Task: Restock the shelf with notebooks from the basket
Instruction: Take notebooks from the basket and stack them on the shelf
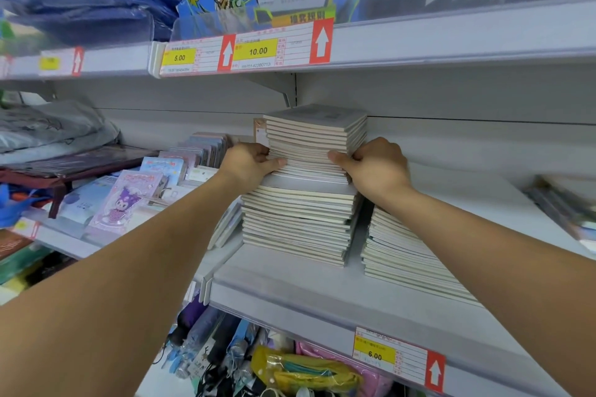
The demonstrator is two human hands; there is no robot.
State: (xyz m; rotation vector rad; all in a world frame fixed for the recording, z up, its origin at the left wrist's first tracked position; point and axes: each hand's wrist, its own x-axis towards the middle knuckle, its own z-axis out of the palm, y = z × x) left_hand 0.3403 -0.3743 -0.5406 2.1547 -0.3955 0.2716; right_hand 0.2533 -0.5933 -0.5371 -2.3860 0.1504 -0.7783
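A thick batch of pale notebooks [314,138] rests on top of a taller notebook stack [298,226] on the white middle shelf [283,287]. My left hand [250,161] grips the batch's left side, thumb across the page edges. On the batch's right side, my right hand [375,166] grips it the same way. A second, lower notebook stack [406,255] lies to the right, partly hidden under my right forearm. No basket is in view.
The upper shelf [419,39] hangs close above the batch, with price tags [248,51] on its edge. Cartoon-cover notebooks [129,200] fill the shelf to the left. Umbrellas and pouches [290,371] sit on the shelf below. Bare shelf lies to the right of the stacks.
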